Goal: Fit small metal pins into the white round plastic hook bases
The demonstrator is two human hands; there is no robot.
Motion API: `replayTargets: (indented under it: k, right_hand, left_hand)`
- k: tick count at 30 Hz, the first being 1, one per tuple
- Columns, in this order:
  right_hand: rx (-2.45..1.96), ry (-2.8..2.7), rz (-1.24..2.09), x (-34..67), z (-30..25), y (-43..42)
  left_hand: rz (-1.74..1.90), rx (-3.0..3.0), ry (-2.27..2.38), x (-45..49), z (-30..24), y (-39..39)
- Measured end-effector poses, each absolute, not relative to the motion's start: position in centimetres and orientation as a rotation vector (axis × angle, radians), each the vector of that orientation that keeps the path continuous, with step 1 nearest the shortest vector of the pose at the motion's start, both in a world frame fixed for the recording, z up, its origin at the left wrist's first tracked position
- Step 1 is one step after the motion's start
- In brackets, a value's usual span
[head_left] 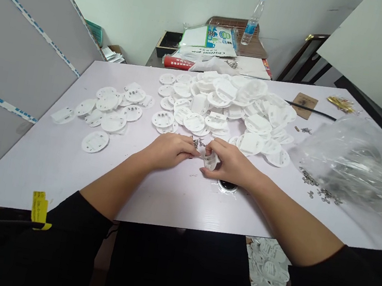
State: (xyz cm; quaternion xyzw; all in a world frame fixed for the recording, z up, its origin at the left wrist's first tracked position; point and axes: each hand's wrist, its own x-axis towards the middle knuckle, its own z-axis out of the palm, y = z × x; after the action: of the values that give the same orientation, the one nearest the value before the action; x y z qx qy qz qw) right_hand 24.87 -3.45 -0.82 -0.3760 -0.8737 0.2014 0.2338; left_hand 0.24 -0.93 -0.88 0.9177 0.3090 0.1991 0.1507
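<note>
My right hand (232, 162) is closed around a white round plastic disc (210, 161), tilted up on edge between thumb and fingers. Just to its left, my left hand (170, 152) has its thumb and fingers pressed together; whatever they pinch is too small to make out. Small metal pieces (196, 143) lie right by the left fingertips. Beyond both hands spreads a large heap of similar white discs (194, 121). A smaller group of discs (113, 121) lies on the left, several with small metal parts showing on them. Under my right wrist is a dark round thing (228, 185) with a pale rim.
On the right, a big clear plastic bag (361, 163) lies near loose metal pieces (325, 195). Further back are a brown card (303, 106), a black cable (315, 110) and gold-coloured pieces (340, 104). A water bottle (253, 21) stands behind the table; a grey partition (14, 57) borders the left.
</note>
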Motion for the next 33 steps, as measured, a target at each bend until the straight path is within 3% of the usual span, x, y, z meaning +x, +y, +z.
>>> replayTargets:
  k: [33]
  right_hand:
    - [-1.031,-2.414,0.508,24.0,-1.0,-3.8]
  left_hand:
    - [0.337,2.681,1.096,2.2,1.2,-2.3]
